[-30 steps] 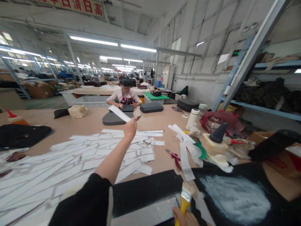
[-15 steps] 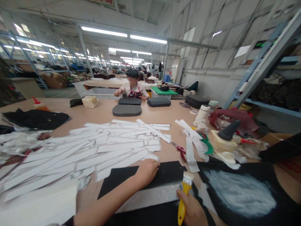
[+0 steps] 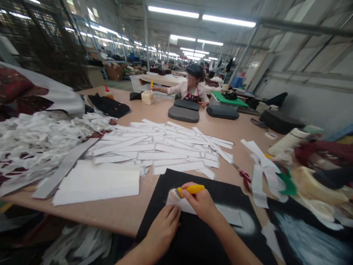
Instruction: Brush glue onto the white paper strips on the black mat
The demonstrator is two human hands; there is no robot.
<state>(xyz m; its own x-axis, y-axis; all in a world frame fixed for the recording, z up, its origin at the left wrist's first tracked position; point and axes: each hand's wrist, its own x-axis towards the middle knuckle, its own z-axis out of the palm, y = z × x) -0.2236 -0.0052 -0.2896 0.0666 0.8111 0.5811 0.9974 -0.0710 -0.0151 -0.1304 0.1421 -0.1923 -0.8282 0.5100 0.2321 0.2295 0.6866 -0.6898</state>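
White paper strips [image 3: 162, 151] lie fanned across the counter [image 3: 82, 217] as an open left hand [image 3: 163, 230] rests palm-down on a black sheet [image 3: 220, 193], just left of a pale strip [image 3: 226, 216] whose long axis runs rightward from under the bristles. The right hand [image 3: 201, 202], directly over the strip and nearer it, pinches a yellow-handled brush [image 3: 191, 189] against the strip's left end, near red-handled scissors [image 3: 242, 175].

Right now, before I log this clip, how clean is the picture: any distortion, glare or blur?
Head view: wide-angle bending tilts the long tan worktable; the white fluorescent ceiling strips glare; the yellow-handled brush and right hand show no obvious blur.
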